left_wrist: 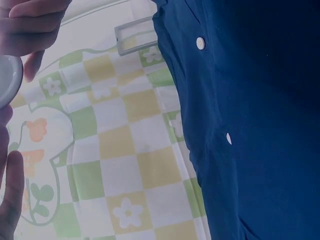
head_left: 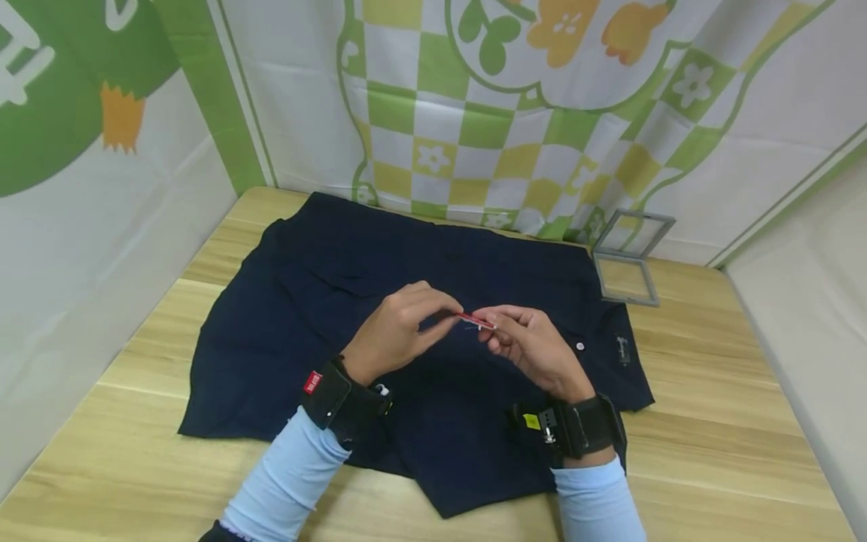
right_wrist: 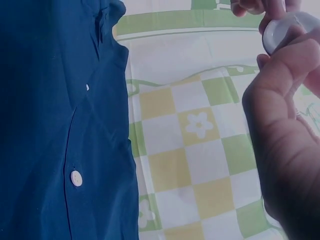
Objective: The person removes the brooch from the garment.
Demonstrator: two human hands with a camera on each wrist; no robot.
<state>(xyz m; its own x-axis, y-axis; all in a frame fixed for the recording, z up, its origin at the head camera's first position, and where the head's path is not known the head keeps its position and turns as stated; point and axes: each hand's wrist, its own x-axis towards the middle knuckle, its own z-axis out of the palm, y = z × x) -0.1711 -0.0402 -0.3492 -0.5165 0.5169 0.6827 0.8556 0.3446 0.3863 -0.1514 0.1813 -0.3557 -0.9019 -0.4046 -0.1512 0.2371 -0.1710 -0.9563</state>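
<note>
A dark navy shirt (head_left: 339, 301) with white buttons is spread on the table, its label (head_left: 623, 350) toward the right. Above the shirt's middle, my left hand (head_left: 403, 327) and right hand (head_left: 531, 346) pinch opposite edges of one small, thin disc (head_left: 477, 321). Seen from the head, the disc looks red with a white edge and a thin pin-like line beside it. Both wrist views show a round, whitish, shiny face on the disc (left_wrist: 9, 80), partly covered by fingers. A shirt button (right_wrist: 76, 178) appears in the right wrist view.
A grey hinged double frame (head_left: 625, 256) with see-through panes stands partly upright at the back right, beside the shirt. Patterned fabric (head_left: 474, 113) hangs behind the wooden table (head_left: 704, 361), and light fabric walls (head_left: 169, 218) border its sides.
</note>
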